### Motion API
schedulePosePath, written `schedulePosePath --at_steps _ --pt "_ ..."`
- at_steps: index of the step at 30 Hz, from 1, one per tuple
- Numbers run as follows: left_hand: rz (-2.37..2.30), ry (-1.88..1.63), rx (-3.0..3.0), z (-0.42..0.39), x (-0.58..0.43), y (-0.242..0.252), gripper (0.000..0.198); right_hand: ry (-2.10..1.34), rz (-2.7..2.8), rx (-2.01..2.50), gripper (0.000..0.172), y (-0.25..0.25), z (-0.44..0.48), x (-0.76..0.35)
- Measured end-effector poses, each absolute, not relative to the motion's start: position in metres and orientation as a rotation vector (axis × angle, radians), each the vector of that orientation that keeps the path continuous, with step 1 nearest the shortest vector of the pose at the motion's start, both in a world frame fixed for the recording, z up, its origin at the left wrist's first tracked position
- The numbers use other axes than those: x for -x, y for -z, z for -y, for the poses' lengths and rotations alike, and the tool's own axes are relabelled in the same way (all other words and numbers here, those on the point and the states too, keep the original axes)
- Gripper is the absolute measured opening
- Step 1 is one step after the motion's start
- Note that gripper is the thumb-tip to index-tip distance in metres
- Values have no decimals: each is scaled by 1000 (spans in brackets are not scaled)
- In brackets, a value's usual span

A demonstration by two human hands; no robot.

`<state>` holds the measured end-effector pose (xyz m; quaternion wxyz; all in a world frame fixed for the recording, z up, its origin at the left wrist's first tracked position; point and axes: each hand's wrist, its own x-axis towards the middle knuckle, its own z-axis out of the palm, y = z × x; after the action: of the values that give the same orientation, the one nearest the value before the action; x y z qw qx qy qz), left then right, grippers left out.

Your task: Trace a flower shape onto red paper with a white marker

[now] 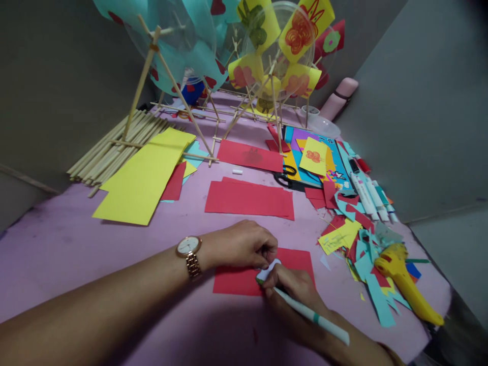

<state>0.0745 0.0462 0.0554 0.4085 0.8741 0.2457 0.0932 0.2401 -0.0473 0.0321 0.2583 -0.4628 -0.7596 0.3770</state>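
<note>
My right hand is closed round a white marker pen with a green band, its tip end hidden by my fingers. Under that tip is a small whitish paper cutout with a green-coloured edge. My left hand, wearing a wristwatch, has its fingers curled and pinches the cutout's near-left side. Both hands rest over a red paper strip lying flat. Beyond them lies a small stack of red paper strips, and farther back another red strip bears a dark drawing.
Stick-framed pinwheels stand at the back. Left are bundled wooden sticks and yellow paper. On the right lie black scissors, markers, paper scraps and a yellow glue gun. A pink bottle stands behind.
</note>
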Motion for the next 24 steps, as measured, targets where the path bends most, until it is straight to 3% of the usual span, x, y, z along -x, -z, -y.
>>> schedulePosePath --at_steps 24 --pt "-616 -240 -2201 -46 -74 -56 14 -1056 2047 1200 15 -31 51 -243"
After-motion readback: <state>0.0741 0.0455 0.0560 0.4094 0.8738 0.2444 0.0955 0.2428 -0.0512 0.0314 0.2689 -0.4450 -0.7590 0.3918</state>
